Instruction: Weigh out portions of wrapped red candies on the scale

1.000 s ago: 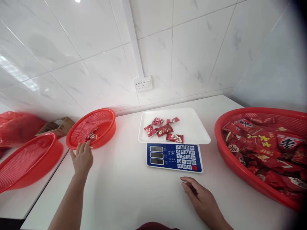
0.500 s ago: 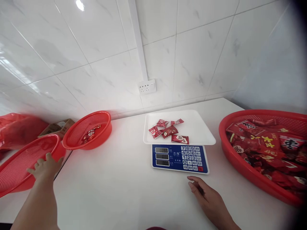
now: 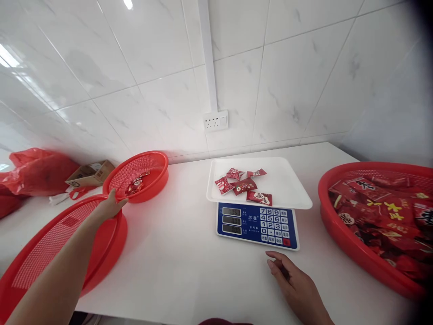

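My left hand (image 3: pixel 110 206) reaches to the far right rim of a red plastic basket (image 3: pixel 64 225) and grips it. Its fingertips are partly hidden, and I see no packets in the part of this basket not covered by my arm. My right hand (image 3: pixel 296 284) rests on the white table just in front of a blue-faced digital scale (image 3: pixel 253 225), fingers loosely curled with a gap by the thumb and nothing held. On the scale's white tray (image 3: pixel 287 185) lie several small red candy packets (image 3: pixel 245 185).
A large red basket (image 3: pixel 338 239) full of red packets stands at the right. Behind the gripped basket, another red basket (image 3: pixel 158 187) holds several small packets (image 3: pixel 135 185). Further left are a cardboard box (image 3: pixel 91 174) and a red plastic bag (image 3: pixel 43 174). A socket (image 3: pixel 215 121) is on the tiled wall.
My left hand, spread over the basket before, has moved right and taken hold of its rim. The basket has shifted right across the table. The view has swung slightly left; my right hand stays put.
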Motion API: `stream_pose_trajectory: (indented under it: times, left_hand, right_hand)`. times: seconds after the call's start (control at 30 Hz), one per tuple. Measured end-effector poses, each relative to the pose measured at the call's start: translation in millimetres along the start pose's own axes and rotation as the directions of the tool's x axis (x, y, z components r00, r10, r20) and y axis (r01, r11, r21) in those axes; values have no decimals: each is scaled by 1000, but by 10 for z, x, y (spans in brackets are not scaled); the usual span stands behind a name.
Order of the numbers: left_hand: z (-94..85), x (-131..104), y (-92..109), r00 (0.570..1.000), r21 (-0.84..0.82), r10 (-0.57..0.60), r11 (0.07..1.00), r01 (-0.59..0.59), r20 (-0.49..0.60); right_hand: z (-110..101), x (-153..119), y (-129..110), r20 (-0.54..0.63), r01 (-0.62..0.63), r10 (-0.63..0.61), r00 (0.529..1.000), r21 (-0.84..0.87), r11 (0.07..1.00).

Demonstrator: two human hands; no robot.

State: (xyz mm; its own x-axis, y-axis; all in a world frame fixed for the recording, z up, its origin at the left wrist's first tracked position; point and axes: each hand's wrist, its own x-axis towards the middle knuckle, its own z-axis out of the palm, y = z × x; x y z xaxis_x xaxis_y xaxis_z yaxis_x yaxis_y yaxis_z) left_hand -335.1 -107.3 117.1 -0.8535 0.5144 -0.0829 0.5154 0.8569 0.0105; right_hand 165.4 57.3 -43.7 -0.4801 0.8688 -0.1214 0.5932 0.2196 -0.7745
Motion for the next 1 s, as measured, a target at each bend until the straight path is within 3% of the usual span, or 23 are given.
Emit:
stream_pose_trajectory:
  times: [0.1, 0.2, 0.43, 0.7, 0.87, 1.0]
  left_hand:
    - [-114, -87, 136, 992, -66, 96, 994, -91, 81]
    - [-167, -101, 210, 983, -29, 161, 987, -159, 85]
    - [-57, 62, 252, 959, 173, 279, 943, -285, 58]
    - [39, -99, 153, 978, 247, 206, 947, -207, 30]
    - [43, -219, 32, 995, 264, 93, 960, -95, 23]
    - [38, -230, 52, 998, 256, 53, 965, -57, 23]
  right_hand:
    - [3, 6, 10, -2, 0, 0, 1000, 15, 1000]
    - [-6, 9, -5, -1, 12, -12, 1000, 24, 1000]
    - [-18, -22, -80, -29, 8, -7, 1000, 37, 999]
    - [-20, -39, -87, -39, 25, -23, 999, 49, 998]
    - [-13, -36, -71, -24, 19, -18, 1000, 29, 999]
    - [-7, -25, -79, -36, 16, -15, 999, 31, 999]
